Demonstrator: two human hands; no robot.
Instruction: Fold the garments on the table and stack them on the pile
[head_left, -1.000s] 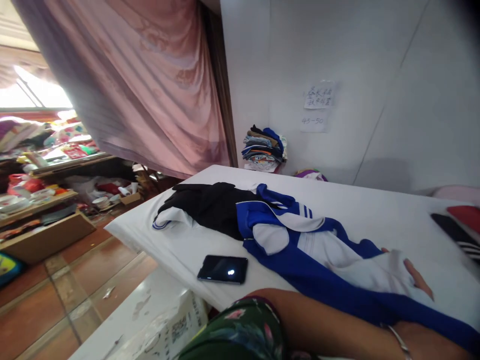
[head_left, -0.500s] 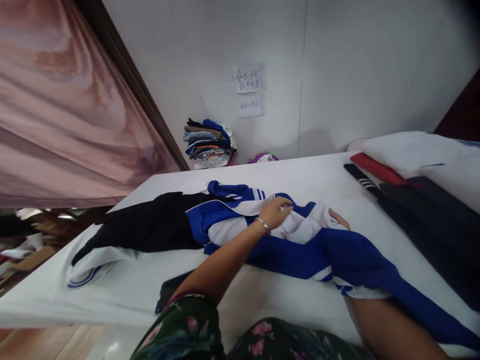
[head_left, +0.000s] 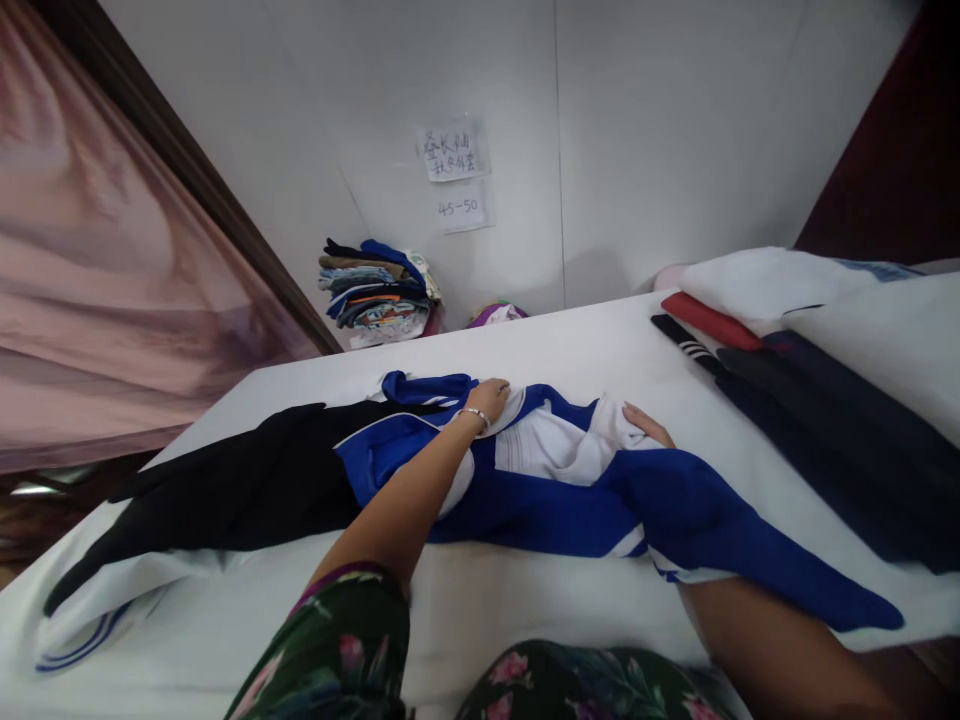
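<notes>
A blue and white jacket (head_left: 540,510) lies rumpled on the white table (head_left: 600,350), its white lining (head_left: 551,440) exposed in the middle. My left hand (head_left: 491,398), with a bracelet at the wrist, has its fingers curled on the jacket's far edge, left of the lining. My right forearm passes beneath the jacket's blue right part. From under white cloth, the stretched fingers of my right hand (head_left: 649,425) come out on the far side; its palm and thumb are hidden. Black clothing (head_left: 247,480) adjoins the jacket on the left.
Dark navy clothing (head_left: 832,440) and a red piece (head_left: 709,318) lie at the right, with white cloth (head_left: 750,280) behind. Folded clothes (head_left: 379,285) are stacked beyond the table by the wall. A pink curtain (head_left: 135,280) hangs at left.
My left hand has moved left and away from me, off the jacket's middle, leaving more lining visible. My right hand stays near the same cloth. The view has swung somewhat right.
</notes>
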